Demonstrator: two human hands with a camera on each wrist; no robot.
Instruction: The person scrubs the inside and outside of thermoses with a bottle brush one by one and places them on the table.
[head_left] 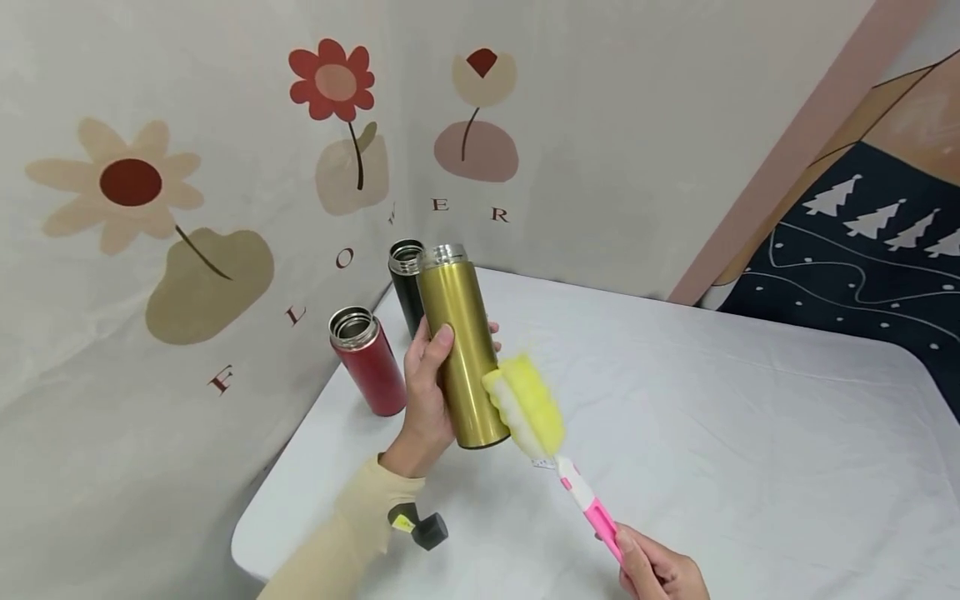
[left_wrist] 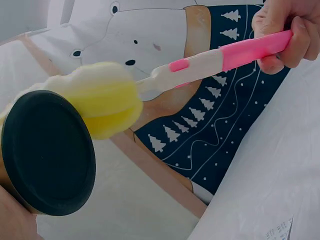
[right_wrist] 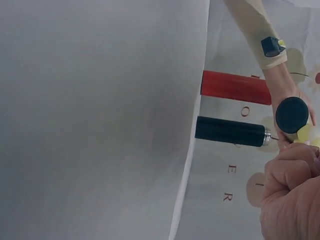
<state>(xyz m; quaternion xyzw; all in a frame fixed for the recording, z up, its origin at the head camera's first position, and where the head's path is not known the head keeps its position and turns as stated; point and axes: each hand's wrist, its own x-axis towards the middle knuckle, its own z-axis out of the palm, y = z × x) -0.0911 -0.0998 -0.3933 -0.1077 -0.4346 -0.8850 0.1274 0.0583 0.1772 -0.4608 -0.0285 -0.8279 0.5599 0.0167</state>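
My left hand (head_left: 431,383) grips a gold thermos bottle (head_left: 467,350) round its body, lidless and tilted, above the table. Its dark base (left_wrist: 49,152) fills the near side of the left wrist view. In my right hand (head_left: 660,567) is the pink-and-white handle (head_left: 600,521) of a bottle brush with a yellow and white sponge head (head_left: 528,400). That sponge head is beside the gold bottle's lower side, outside it; whether the two touch I cannot tell. In the right wrist view, the right fist (right_wrist: 292,185) hides most of the brush.
Left of the gold bottle, a red bottle (head_left: 369,362) stands upright without a lid. A black bottle (head_left: 406,283), also lidless, stands behind, partly hidden by the gold one. The table (head_left: 750,433) has a white cloth, and a printed curtain (head_left: 600,150) hangs along its back and left.
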